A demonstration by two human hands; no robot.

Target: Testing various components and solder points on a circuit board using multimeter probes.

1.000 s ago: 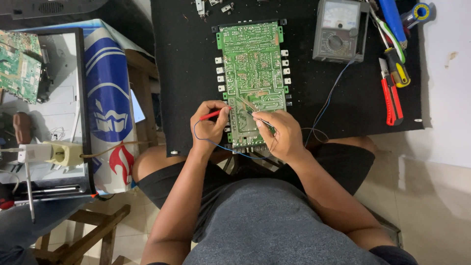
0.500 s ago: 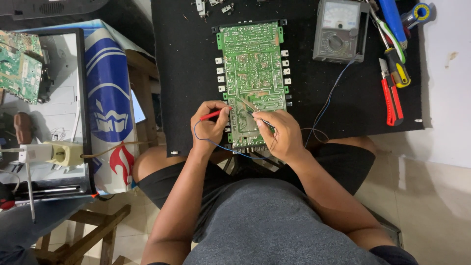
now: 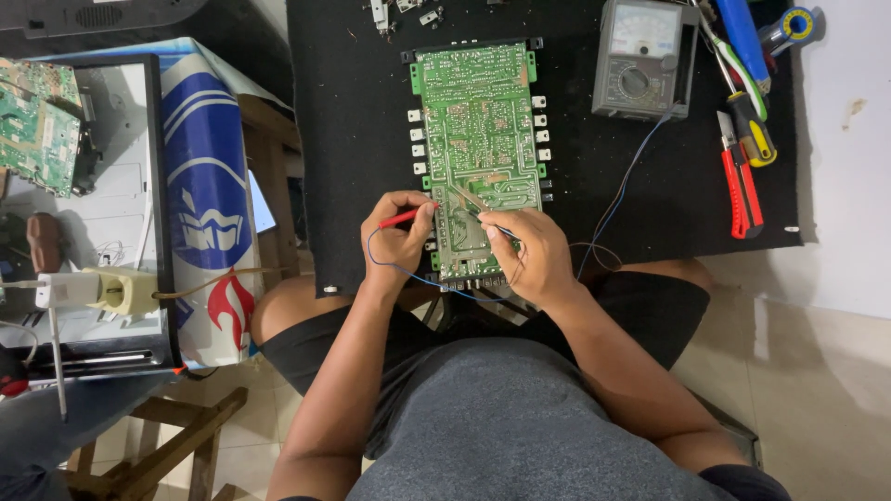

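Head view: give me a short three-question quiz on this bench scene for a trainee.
1. True or false: the left hand holds a red probe against the green circuit board.
2. Which thing lies at the board's right on the black mat? A) an analogue meter B) a soldering iron C) a glue bottle
3. Fill in: the right hand holds a thin ____ whose tip touches the board.

Key
1. True: its tip meets the board's left edge.
2. A: the grey analogue meter, with thin leads trailing towards the hands.
3. Probe; its colour is hard to tell.
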